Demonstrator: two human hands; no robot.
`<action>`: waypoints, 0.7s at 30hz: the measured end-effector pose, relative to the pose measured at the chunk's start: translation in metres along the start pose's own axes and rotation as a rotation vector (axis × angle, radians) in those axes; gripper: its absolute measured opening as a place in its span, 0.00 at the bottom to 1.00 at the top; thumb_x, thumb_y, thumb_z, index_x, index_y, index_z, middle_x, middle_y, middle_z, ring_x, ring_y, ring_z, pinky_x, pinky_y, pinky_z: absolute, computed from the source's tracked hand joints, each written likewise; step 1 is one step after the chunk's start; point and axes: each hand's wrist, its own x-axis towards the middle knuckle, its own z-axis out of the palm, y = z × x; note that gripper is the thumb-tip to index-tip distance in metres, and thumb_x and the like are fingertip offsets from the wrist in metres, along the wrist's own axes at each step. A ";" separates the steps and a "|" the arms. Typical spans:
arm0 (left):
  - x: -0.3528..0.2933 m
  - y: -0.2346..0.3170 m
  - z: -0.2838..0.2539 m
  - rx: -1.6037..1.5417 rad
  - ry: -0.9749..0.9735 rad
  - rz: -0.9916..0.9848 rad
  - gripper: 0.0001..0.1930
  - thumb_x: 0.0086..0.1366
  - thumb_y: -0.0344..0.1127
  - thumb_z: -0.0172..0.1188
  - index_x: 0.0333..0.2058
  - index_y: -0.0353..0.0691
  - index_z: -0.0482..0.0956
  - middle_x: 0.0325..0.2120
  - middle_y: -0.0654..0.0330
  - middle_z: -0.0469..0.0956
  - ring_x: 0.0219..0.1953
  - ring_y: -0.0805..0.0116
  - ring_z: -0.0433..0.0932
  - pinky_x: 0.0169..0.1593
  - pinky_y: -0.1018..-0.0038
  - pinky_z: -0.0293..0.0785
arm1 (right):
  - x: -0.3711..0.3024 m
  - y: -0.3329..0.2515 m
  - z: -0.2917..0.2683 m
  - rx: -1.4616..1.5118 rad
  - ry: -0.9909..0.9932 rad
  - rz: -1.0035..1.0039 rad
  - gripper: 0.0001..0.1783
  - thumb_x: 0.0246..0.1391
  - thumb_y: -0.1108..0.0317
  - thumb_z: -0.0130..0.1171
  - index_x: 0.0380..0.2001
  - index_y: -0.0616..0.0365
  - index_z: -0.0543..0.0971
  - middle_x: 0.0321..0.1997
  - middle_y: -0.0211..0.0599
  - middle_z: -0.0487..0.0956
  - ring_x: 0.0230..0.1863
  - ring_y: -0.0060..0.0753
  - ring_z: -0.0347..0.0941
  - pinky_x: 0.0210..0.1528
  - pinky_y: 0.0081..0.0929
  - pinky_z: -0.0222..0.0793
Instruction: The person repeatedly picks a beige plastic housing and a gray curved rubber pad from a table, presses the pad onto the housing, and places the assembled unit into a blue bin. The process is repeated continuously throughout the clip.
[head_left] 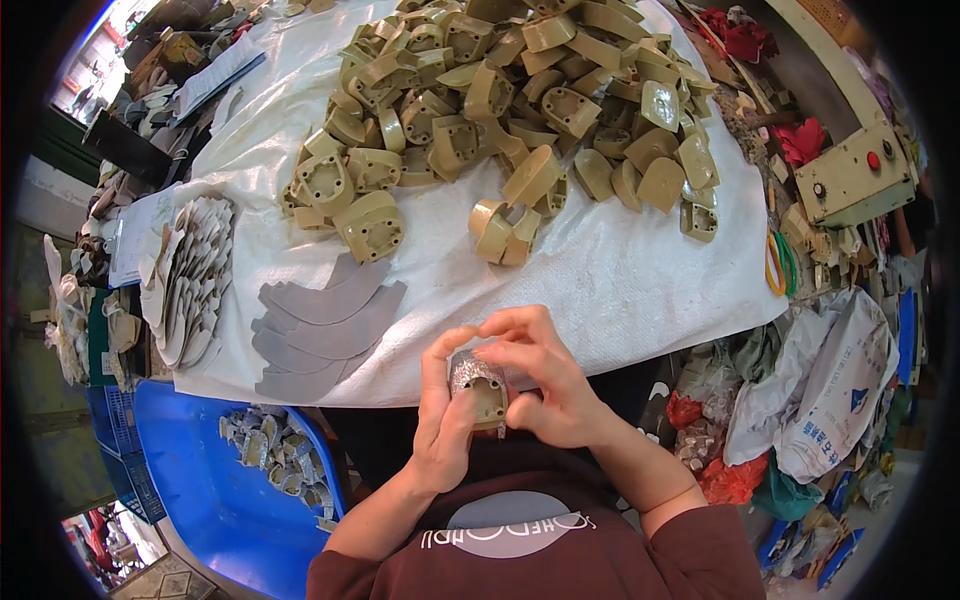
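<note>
- The left hand (445, 420) grasps a tan plastic heel block (484, 388).
- The right hand (545, 385) presses grey covering (466, 372) on it; smoothing the edge seems next.

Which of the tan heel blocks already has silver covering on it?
The heel block held between the left hand and right hand; those in the pile are bare tan.
</note>
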 end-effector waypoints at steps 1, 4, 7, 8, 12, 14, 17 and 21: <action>0.000 -0.001 0.002 -0.022 -0.015 0.032 0.36 0.69 0.56 0.37 0.63 0.34 0.43 0.47 0.46 0.65 0.34 0.67 0.75 0.35 0.74 0.74 | 0.002 -0.004 -0.001 0.151 -0.030 0.131 0.20 0.52 0.64 0.62 0.48 0.53 0.73 0.45 0.38 0.71 0.41 0.32 0.68 0.42 0.26 0.65; 0.003 0.000 0.010 0.024 -0.051 0.173 0.38 0.69 0.60 0.34 0.64 0.34 0.40 0.47 0.44 0.65 0.33 0.66 0.76 0.32 0.74 0.75 | 0.012 -0.009 -0.005 0.473 -0.153 0.403 0.09 0.58 0.66 0.54 0.41 0.55 0.76 0.42 0.36 0.72 0.40 0.26 0.68 0.42 0.25 0.66; 0.000 0.005 0.016 0.221 -0.035 0.195 0.40 0.68 0.62 0.32 0.64 0.33 0.38 0.48 0.44 0.64 0.32 0.64 0.76 0.32 0.72 0.76 | 0.010 -0.007 -0.001 0.592 -0.201 0.462 0.06 0.59 0.68 0.52 0.38 0.56 0.76 0.41 0.36 0.72 0.39 0.25 0.69 0.42 0.25 0.67; 0.000 0.006 0.016 0.237 -0.027 0.172 0.38 0.69 0.60 0.31 0.64 0.32 0.41 0.50 0.43 0.63 0.36 0.64 0.76 0.38 0.71 0.75 | 0.008 -0.004 0.004 0.579 -0.164 0.372 0.06 0.59 0.68 0.52 0.37 0.57 0.75 0.41 0.36 0.73 0.40 0.26 0.69 0.42 0.26 0.67; 0.001 -0.006 0.013 0.314 0.177 0.253 0.33 0.70 0.55 0.35 0.63 0.34 0.49 0.51 0.50 0.64 0.44 0.69 0.70 0.49 0.75 0.67 | -0.006 0.001 0.016 0.344 -0.102 0.178 0.13 0.60 0.67 0.49 0.47 0.57 0.74 0.47 0.41 0.71 0.48 0.35 0.67 0.51 0.30 0.63; 0.003 -0.004 0.014 0.283 0.266 0.279 0.30 0.70 0.50 0.38 0.62 0.36 0.50 0.49 0.52 0.66 0.42 0.71 0.70 0.47 0.76 0.67 | -0.012 -0.006 0.022 0.464 -0.059 0.281 0.18 0.61 0.66 0.46 0.54 0.58 0.69 0.50 0.43 0.68 0.51 0.37 0.64 0.55 0.29 0.60; 0.002 0.001 0.013 0.081 0.238 0.177 0.28 0.69 0.46 0.40 0.63 0.38 0.51 0.45 0.56 0.68 0.42 0.73 0.70 0.46 0.78 0.67 | -0.015 -0.013 0.021 0.514 -0.077 0.309 0.24 0.64 0.66 0.42 0.62 0.60 0.61 0.54 0.44 0.64 0.54 0.37 0.62 0.57 0.29 0.57; 0.000 -0.013 0.010 0.118 0.253 0.174 0.32 0.69 0.49 0.43 0.64 0.41 0.46 0.42 0.58 0.70 0.41 0.73 0.71 0.44 0.78 0.68 | -0.014 -0.010 0.024 0.307 -0.048 0.198 0.24 0.65 0.64 0.41 0.62 0.60 0.62 0.50 0.41 0.67 0.48 0.35 0.64 0.52 0.30 0.61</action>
